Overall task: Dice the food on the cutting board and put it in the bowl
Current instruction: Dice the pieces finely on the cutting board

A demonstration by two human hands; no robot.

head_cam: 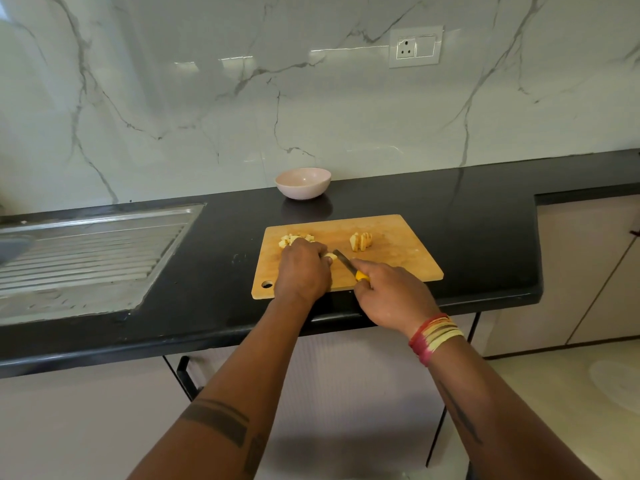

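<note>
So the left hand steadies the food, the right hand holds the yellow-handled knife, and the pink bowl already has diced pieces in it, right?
Not quite: the head view shows the pink bowl empty. The diced pieces lie on the cutting board. The rest holds: left hand steadies the food, right hand holds the knife.

Open board [398, 244] strip between diced pile [294, 239] and slices [361, 241]; bare counter [433, 202] around bowl [303, 182].

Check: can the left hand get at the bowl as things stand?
Probably yes, once freed: the left hand holds a food piece on the board; the bowl sits behind it on bare counter, nothing between.
</note>
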